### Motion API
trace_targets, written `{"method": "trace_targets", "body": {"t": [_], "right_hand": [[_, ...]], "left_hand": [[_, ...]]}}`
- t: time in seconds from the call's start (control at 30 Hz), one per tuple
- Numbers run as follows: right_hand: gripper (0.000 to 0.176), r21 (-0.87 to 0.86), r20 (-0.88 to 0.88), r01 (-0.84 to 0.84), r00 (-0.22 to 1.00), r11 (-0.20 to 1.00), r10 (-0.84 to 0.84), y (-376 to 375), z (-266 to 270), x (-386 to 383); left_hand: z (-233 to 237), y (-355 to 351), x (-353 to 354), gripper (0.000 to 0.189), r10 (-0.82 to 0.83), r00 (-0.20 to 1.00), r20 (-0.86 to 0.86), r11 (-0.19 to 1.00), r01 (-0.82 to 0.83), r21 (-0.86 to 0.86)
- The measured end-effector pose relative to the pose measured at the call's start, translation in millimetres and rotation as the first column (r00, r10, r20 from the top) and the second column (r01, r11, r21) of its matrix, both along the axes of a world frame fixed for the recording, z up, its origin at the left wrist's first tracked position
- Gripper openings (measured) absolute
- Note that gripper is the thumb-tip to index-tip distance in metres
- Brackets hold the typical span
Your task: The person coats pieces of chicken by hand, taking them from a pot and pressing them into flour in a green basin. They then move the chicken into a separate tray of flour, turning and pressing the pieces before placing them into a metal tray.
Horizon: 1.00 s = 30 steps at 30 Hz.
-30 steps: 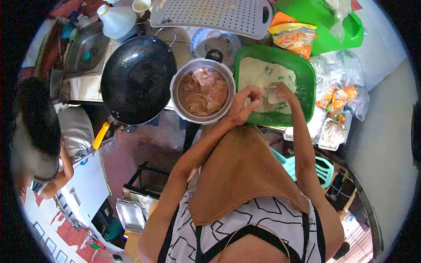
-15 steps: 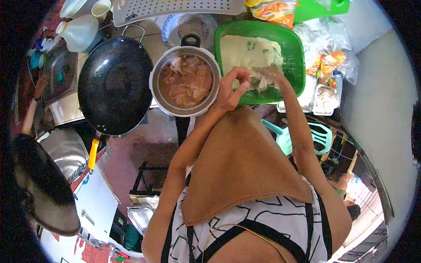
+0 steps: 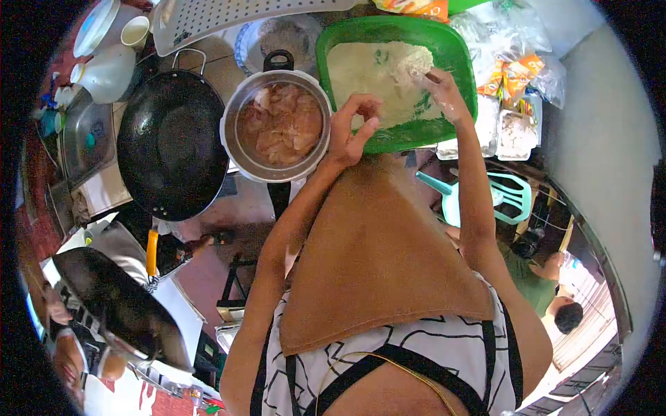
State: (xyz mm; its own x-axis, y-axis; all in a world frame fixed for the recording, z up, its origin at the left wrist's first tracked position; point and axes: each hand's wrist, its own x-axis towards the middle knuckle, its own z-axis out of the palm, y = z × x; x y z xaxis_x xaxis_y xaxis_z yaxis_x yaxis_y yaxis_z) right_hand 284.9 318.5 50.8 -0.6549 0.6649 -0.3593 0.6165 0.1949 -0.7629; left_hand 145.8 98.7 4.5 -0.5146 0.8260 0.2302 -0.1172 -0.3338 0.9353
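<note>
A green basin (image 3: 466,90) holds pale flour (image 3: 350,66). My right hand (image 3: 447,97), dusted with flour, is over the basin's right part, its fingers closed on a flour-coated piece (image 3: 414,64). At the basin's lower left edge is my left hand (image 3: 354,128), its fingers curled and apart with nothing between them. Left of it, a metal pot (image 3: 232,132) contains raw meat pieces (image 3: 281,125) in liquid.
A black wok (image 3: 170,142) stands left of the pot. Behind are a perforated grey tray (image 3: 243,17) and a patterned plate (image 3: 248,52). Plastic bags (image 3: 510,41) and containers (image 3: 517,135) lie right. People (image 3: 541,284) are at lower right and lower left.
My right hand has moved up within the basin and lifted a coated piece out of the flour. My left hand stays near the basin edge. The view has shifted slightly, and people at the sides moved.
</note>
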Motion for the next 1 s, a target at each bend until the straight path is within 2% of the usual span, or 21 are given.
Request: {"method": "trace_targets", "body": {"t": [0.03,0.07,0.1,0.13,0.27,0.33,0.37,0.43,0.47,0.53,0.57,0.63,0.67,0.7,0.73,0.77,0.8,0.83,0.9,0.93,1.0], "right_hand": [[0.031,0.129,0.009,0.005,1.000,0.992,-0.006,3,-3,3],[0.031,0.129,0.005,0.010,1.000,0.992,-0.011,0,-4,1],[0.026,0.182,-0.233,0.075,0.972,0.980,-0.031,-7,-7,-6],[0.022,0.216,-0.457,0.147,0.889,0.965,-0.033,-11,-8,-11],[0.020,0.165,-0.399,0.249,0.902,0.954,-0.166,-9,-8,-16],[0.030,0.141,-0.352,0.318,0.901,0.938,-0.253,-9,-7,-19],[0.030,0.133,-0.355,0.319,0.899,0.938,-0.255,-6,-12,-16],[0.025,-0.009,-0.303,0.364,0.887,0.932,-0.349,2,-29,-13],[0.025,-0.018,-0.307,0.367,0.883,0.930,-0.354,3,-34,-13],[0.024,-0.202,-0.318,0.426,0.823,0.882,-0.471,4,-46,-11],[0.024,-0.206,-0.320,0.435,0.817,0.877,-0.480,8,-61,-7],[0.026,-0.168,-0.413,0.319,0.836,0.933,-0.361,16,-92,2],[0.030,-0.394,-0.301,0.357,0.820,0.847,-0.486,13,-79,-1],[0.030,-0.394,-0.308,0.363,0.814,0.845,-0.493,15,-86,3],[0.029,-0.169,-0.428,0.255,0.851,0.952,-0.303,13,-95,9],[0.031,0.078,-0.493,0.146,0.865,0.986,-0.089,12,-102,14],[0.032,-0.353,-0.272,0.298,0.875,0.887,-0.401,-1,-46,3],[0.032,-0.351,-0.278,0.305,0.869,0.885,-0.409,-8,-35,3],[0.032,-0.594,-0.372,0.228,0.772,0.771,-0.516,-11,-27,7],[0.032,-0.594,-0.376,0.237,0.763,0.769,-0.525,-9,-36,11],[0.033,-0.723,-0.336,0.156,0.772,0.673,-0.540,-5,-56,18]], "left_hand": [[-1,0,0,0.030,-0.004,1.000,-0.009,1.000,0.003,-0.011],[1,0,-2,0.030,-0.008,1.000,-0.014,1.000,0.008,-0.012],[2,-2,-3,0.031,-0.038,0.999,-0.017,0.999,0.037,-0.032],[3,-3,-3,0.032,-0.064,0.998,-0.019,0.996,0.063,-0.056],[0,-1,-1,0.034,-0.030,0.999,-0.019,0.998,0.029,-0.059],[-1,0,1,0.030,0.003,0.999,0.039,0.999,-0.001,-0.049],[0,1,2,0.030,0.003,0.999,0.033,0.998,-0.001,-0.055],[1,2,3,0.032,0.028,0.997,0.072,0.998,-0.024,-0.054],[1,2,3,0.032,0.025,0.998,0.065,0.998,-0.021,-0.061],[1,3,6,0.033,0.080,0.992,0.096,0.993,-0.071,-0.090],[-1,3,6,0.033,0.069,0.993,0.091,0.994,-0.061,-0.092],[-7,4,5,0.035,0.108,0.993,0.039,0.989,-0.103,-0.103],[-4,5,6,0.035,0.122,0.992,0.023,0.986,-0.119,-0.116],[-2,6,6,0.035,0.113,0.993,0.017,0.988,-0.110,-0.112],[0,7,8,0.035,0.127,0.991,0.036,0.986,-0.122,-0.113],[2,7,9,0.035,0.140,0.989,0.056,0.984,-0.133,-0.115],[3,7,9,0.037,0.139,0.990,0.011,0.985,-0.137,-0.108],[3,8,8,0.037,0.129,0.992,0.005,0.986,-0.128,-0.104],[1,7,9,0.037,0.167,0.986,-0.008,0.978,-0.167,-0.122],[0,8,8,0.037,0.159,0.987,0.017,0.981,-0.156,-0.115],[-1,7,9,0.037,0.160,0.987,0.014,0.981,-0.157,-0.114]]}}
